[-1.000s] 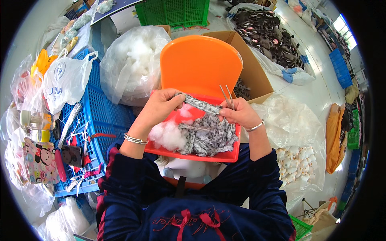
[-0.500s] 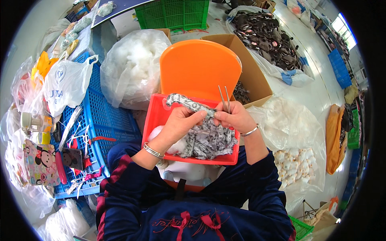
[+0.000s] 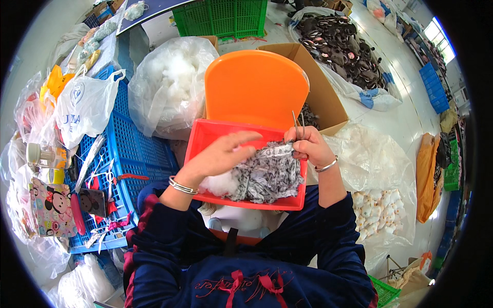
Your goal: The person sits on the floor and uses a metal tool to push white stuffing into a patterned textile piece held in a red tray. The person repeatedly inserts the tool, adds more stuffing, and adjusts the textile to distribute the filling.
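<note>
My right hand [image 3: 314,150] is closed on steel tweezers [image 3: 299,123], their tips pointing up. It also pinches the end of a black-and-white patterned fabric piece [image 3: 277,150], which extends leftward over the red plastic bin [image 3: 246,206]. My left hand [image 3: 221,155] hovers above the bin's left side, fingers stretched and slightly blurred, holding nothing that I can see. Inside the bin lies a heap of similar fuzzy fabric pieces [image 3: 267,180], with a clump of white stuffing [image 3: 221,184] on its left, partly under my left hand.
Beyond the bin rises an orange chair back [image 3: 257,87]. A clear bag of white stuffing [image 3: 172,77] stands to its left, a cardboard box [image 3: 318,87] to its right. Blue crates [image 3: 138,159] are at my left; a plastic sheet with small white pieces [image 3: 377,213] lies right.
My left hand has let go of the fabric piece, moved left and down, and spread its fingers. My right hand has shifted slightly right, keeping the fabric and tweezers.
</note>
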`<state>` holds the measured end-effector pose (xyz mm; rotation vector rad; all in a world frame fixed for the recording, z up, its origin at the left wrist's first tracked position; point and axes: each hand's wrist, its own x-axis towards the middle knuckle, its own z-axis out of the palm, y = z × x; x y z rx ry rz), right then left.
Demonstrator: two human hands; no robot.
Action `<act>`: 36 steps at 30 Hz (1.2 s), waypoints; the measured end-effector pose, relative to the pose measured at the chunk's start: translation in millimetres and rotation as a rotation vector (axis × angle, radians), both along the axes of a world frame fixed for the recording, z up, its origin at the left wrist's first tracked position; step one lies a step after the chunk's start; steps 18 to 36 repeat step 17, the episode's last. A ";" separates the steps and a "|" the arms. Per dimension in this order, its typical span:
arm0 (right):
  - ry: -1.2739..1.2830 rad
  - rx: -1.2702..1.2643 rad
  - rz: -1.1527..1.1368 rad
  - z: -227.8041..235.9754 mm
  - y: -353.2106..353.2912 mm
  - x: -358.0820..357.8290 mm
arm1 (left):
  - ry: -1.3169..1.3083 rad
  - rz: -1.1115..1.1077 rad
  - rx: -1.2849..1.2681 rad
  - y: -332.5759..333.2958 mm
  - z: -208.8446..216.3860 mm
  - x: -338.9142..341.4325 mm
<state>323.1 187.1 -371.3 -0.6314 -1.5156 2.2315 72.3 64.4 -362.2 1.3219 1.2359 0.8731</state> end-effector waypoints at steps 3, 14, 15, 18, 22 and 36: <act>0.024 0.003 0.033 -2.6 -0.3 -1.0 | -0.120 -0.220 -0.104 -3.5 -12.8 13.5; -0.138 0.124 -0.024 -2.7 -16.4 -31.2 | -0.241 0.243 -0.196 6.6 -5.7 7.3; -0.180 0.164 -0.009 -5.2 -19.3 -34.4 | -0.257 0.261 -0.157 8.0 -9.8 6.2; -0.224 0.217 -0.019 -5.8 -26.3 -40.0 | -0.254 0.275 -0.129 7.4 -12.0 5.7; -0.224 0.217 -0.019 -5.8 -26.3 -40.0 | -0.254 0.275 -0.129 7.4 -12.0 5.7; -0.224 0.217 -0.019 -5.8 -26.3 -40.0 | -0.254 0.275 -0.129 7.4 -12.0 5.7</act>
